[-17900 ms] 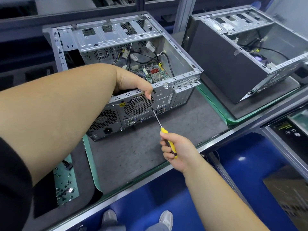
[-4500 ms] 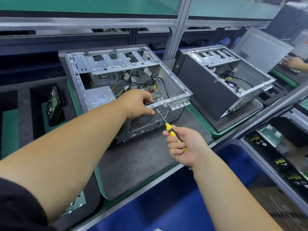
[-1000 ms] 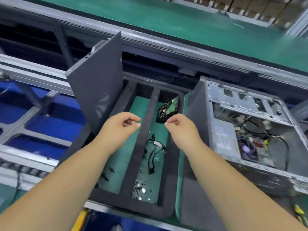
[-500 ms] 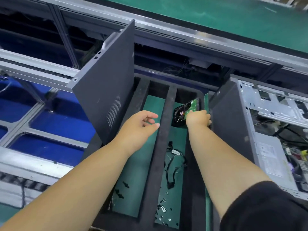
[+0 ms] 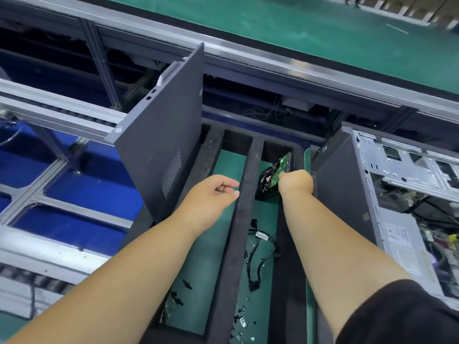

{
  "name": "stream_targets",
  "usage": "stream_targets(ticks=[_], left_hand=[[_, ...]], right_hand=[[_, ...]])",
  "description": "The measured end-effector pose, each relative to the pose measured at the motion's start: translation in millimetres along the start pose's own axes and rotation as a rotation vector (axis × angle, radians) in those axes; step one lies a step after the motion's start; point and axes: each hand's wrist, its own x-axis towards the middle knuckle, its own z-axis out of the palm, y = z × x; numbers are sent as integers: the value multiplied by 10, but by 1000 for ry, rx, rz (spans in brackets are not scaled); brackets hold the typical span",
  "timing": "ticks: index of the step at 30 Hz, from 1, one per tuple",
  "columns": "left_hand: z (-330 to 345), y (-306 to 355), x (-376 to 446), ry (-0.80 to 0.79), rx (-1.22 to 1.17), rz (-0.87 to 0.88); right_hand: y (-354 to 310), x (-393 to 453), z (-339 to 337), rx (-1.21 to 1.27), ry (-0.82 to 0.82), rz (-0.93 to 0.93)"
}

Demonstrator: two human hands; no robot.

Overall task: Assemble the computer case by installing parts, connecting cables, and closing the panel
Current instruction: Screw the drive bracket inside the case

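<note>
A hard drive (image 5: 274, 176) with a green circuit board stands on edge in the far end of a black foam tray (image 5: 242, 219). My right hand (image 5: 295, 181) grips the drive's near edge. My left hand (image 5: 211, 194) hovers over the tray's left compartment with fingers loosely curled, holding nothing. The open computer case (image 5: 347, 194) lies on its side at the right, with its metal frame and cables showing. A dark grey side panel (image 5: 161, 150) stands upright against the tray's left side.
A black cable (image 5: 258, 259) and several small screws (image 5: 242, 321) lie in the tray's right compartment. Black clips (image 5: 181, 294) lie in the left one. A green conveyor belt (image 5: 298, 23) runs along the far side behind an aluminium rail.
My right hand has closed on the hard drive and tilted it up slightly. The left hand has stayed over the tray, curling a little.
</note>
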Motion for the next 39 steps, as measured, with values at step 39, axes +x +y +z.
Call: stream_targets(ticks=[39], left_hand=[[3677,1895,-136,-176,-628,-326]], right_hand=[[2516,54,-3401,1377,-336,237]])
